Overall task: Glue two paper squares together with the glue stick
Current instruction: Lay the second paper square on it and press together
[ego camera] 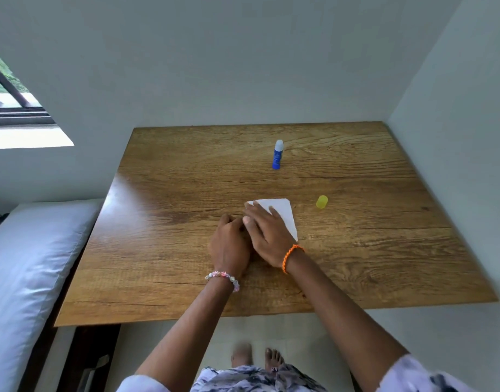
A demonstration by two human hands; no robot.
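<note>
The right hand lies flat, fingers spread, on the white paper squares; the left hand seems loosely curled, empty, beside it. Press evenly outward toward the edges, keeping corners aligned.

Setting: a home, likely a bedroom corner. Wood-grain table is pushed into the angle of two plain pale walls. A bed with a white sheet stands just beside the table's left edge. Window at left. Bare feet on tiled floor.
</note>
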